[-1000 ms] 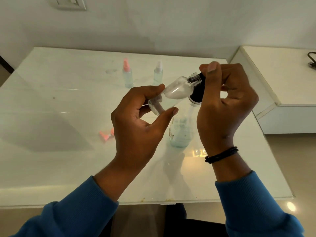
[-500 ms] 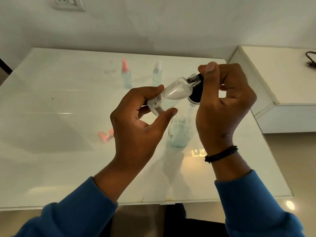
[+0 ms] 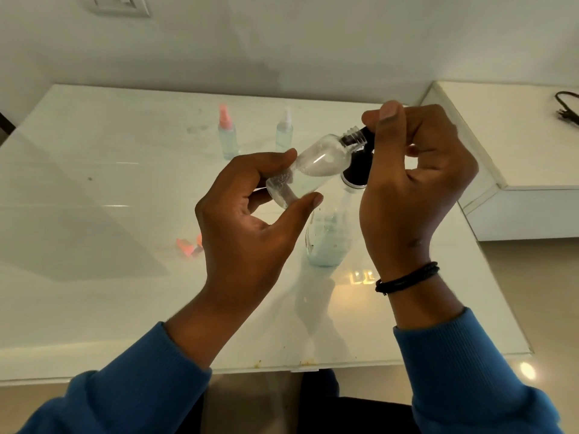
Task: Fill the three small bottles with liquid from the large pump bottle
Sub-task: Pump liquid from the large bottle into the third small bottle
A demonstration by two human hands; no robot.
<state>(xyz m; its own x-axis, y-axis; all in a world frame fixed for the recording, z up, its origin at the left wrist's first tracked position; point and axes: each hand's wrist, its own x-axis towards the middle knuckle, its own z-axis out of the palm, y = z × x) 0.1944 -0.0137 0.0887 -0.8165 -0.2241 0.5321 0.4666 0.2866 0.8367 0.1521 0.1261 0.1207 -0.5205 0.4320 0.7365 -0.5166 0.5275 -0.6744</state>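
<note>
The left hand pinches a small clear bottle, tilted, its open neck at the black pump head gripped by the right hand. Below them stands the large pump bottle; beyond the left hand, two capped small bottles.

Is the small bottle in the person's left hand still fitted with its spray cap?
No, the small bottle in the left hand shows a bare threaded neck held against the pump nozzle.
</note>
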